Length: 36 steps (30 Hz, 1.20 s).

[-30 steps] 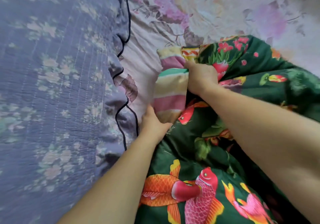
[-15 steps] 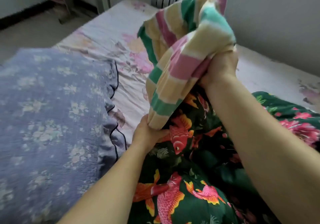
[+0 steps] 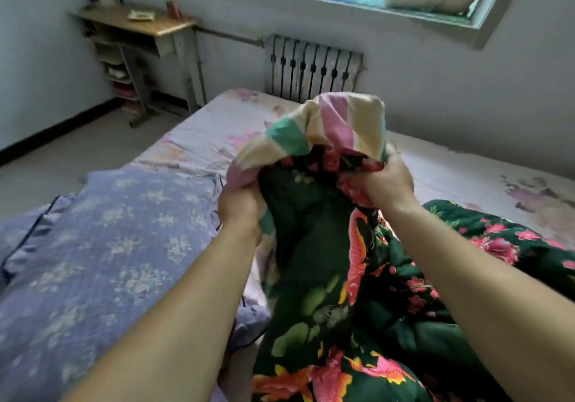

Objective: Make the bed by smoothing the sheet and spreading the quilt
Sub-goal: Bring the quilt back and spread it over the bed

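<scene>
**Lifting the quilt by its striped edge**

I am holding the quilt (image 3: 336, 277) up off the bed (image 3: 193, 140) with both hands, gripping along one bunched end so the rest can hang and unfold under its own weight. My left hand (image 3: 238, 204) is curling tightly around the striped lining (image 3: 336, 121) where it meets the green fish-print face, and my right hand (image 3: 384, 185) is clenching the same edge a little apart from it, fingers (image 3: 371, 173) wrapped fully into the cloth. Keeping the two grips spread along one edge is giving me a line to shake and throw the quilt from. Most of it is lying heaped on the near right part of the bed, over my lap side. The floral sheet (image 3: 451, 168) beyond is lying bare, with a few creases, which is where I judge the quilt needs to go. The lilac pillow (image 3: 102, 240) is sitting to the left, just beside the quilt, out of the throw's path.
</scene>
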Available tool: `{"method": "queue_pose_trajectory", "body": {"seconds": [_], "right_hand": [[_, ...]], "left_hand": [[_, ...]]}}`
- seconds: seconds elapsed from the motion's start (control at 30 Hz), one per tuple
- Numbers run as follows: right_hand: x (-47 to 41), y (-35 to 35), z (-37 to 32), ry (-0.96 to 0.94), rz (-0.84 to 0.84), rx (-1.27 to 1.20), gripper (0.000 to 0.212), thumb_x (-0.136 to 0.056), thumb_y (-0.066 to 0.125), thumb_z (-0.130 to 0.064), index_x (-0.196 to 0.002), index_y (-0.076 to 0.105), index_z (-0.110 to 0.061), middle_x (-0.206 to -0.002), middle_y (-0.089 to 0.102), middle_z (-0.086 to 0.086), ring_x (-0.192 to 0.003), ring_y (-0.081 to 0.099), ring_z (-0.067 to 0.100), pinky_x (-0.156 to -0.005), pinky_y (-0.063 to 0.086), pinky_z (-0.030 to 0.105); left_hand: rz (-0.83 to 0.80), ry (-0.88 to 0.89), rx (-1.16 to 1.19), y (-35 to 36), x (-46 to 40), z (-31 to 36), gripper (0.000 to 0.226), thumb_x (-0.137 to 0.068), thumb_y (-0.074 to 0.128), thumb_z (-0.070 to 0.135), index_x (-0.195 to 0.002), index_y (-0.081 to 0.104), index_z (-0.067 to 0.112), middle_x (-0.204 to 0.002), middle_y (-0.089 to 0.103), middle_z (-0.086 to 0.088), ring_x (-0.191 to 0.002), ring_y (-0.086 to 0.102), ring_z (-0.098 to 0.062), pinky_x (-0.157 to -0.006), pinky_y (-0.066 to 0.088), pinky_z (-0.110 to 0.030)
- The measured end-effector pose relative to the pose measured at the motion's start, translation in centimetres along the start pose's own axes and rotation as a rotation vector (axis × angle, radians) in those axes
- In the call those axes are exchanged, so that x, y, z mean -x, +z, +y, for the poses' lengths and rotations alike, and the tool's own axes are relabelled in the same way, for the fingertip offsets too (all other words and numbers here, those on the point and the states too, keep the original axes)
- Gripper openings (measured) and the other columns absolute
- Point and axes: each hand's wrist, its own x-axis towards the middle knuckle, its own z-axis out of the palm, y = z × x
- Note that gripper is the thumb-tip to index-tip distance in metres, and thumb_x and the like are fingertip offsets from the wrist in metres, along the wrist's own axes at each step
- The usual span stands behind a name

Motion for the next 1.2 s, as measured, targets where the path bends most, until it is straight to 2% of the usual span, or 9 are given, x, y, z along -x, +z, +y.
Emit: {"method": "queue_pose_trajectory", "body": {"seconds": [0.23,0.33,0.4,0.57,0.7,0.8,0.93,1.1,1.2], "right_hand": [[2.4,-2.0,0.2,0.000,-0.233,-0.173,0.045,-0.083,0.069,-0.018,-0.123,0.050,-0.019,-0.102,0.067,0.003,-0.087,0.067,0.020,-0.072,0.056,0.031],[3.3,-4.7,0.2,0.088,-0.452,-0.255,0.082,-0.061,0.079,-0.034,-0.132,0.038,-0.027,-0.119,0.062,-0.008,-0.100,0.065,0.007,-0.076,0.052,0.020],[3.8,-4.2,1.0,0.122,-0.334,-0.035,0.105,-0.042,0.086,-0.038,-0.132,0.034,-0.024,-0.119,0.059,-0.006,-0.106,0.060,0.016,-0.089,0.051,0.032],[3.6,-3.9,3.5,0.172,0.112,-0.083,0.079,-0.034,0.080,-0.026,-0.109,0.054,-0.021,-0.097,0.068,0.002,-0.089,0.066,0.025,-0.082,0.056,0.045],[3.2,-7.2,3.1,0.157,0.198,-0.174,0.054,-0.053,0.078,0.000,-0.100,0.057,-0.012,-0.096,0.068,0.013,-0.083,0.066,0.028,-0.077,0.057,0.044],[2.6,-9.9,2.2,0.120,0.252,-0.191,0.050,-0.058,0.076,0.003,-0.102,0.057,-0.012,-0.093,0.067,0.009,-0.080,0.064,0.025,-0.073,0.056,0.037],[1.6,-13.5,2.9,0.131,0.350,-0.241,0.049,-0.058,0.076,0.002,-0.101,0.056,-0.012,-0.094,0.066,0.007,-0.086,0.064,0.028,-0.073,0.054,0.034],[2.4,-15.8,5.4,0.168,0.389,-0.276,0.056,-0.057,0.076,0.001,-0.106,0.055,-0.016,-0.098,0.066,0.005,-0.090,0.064,0.027,-0.081,0.055,0.039],[2.5,-16.5,5.9,0.178,0.381,-0.351,0.055,-0.059,0.074,0.004,-0.107,0.054,-0.016,-0.095,0.066,0.004,-0.089,0.063,0.027,-0.079,0.054,0.038]], "left_hand": [[-0.257,0.181,-0.145,6.5,3.2,5.8,0.015,-0.083,0.065,0.035,-0.078,0.062,0.021,-0.092,0.070,-0.006,-0.089,0.066,-0.024,-0.088,0.054,-0.040],[-0.396,0.192,-0.159,8.2,4.9,5.8,0.014,-0.083,0.067,0.027,-0.089,0.064,0.015,-0.093,0.068,-0.009,-0.087,0.066,-0.024,-0.085,0.055,-0.040],[-0.447,0.210,-0.239,9.3,6.5,5.4,0.024,-0.083,0.068,0.027,-0.100,0.062,0.010,-0.091,0.065,-0.008,-0.085,0.064,-0.022,-0.083,0.055,-0.036],[-0.603,0.338,-0.399,9.0,8.3,1.8,0.021,-0.081,0.071,0.024,-0.096,0.061,0.015,-0.097,0.065,-0.006,-0.094,0.061,-0.019,-0.092,0.052,-0.037],[-0.863,0.466,-0.486,6.5,7.6,-2.6,0.077,-0.065,0.083,0.029,-0.132,0.045,0.028,-0.131,0.050,0.002,-0.123,0.049,-0.015,-0.106,0.041,-0.033],[-1.015,0.325,-0.707,3.3,8.3,-8.6,0.094,-0.055,0.089,0.037,-0.128,0.032,0.053,-0.137,0.042,0.010,-0.128,0.042,-0.009,-0.111,0.034,-0.031],[-1.137,-0.098,-0.863,-0.3,10.0,-15.5,0.093,-0.057,0.086,0.042,-0.135,0.036,0.046,-0.131,0.055,0.014,-0.118,0.053,-0.005,-0.106,0.040,-0.030],[-0.661,-0.225,-0.649,0.8,12.6,-18.3,0.049,-0.046,0.075,0.025,-0.093,0.070,0.013,-0.081,0.073,-0.001,-0.071,0.068,-0.009,-0.066,0.055,-0.018],[-0.347,-0.156,-0.505,3.2,12.6,-17.7,0.041,-0.045,0.072,0.028,-0.083,0.071,0.012,-0.078,0.073,-0.008,-0.074,0.069,-0.024,-0.074,0.058,-0.038]]}}
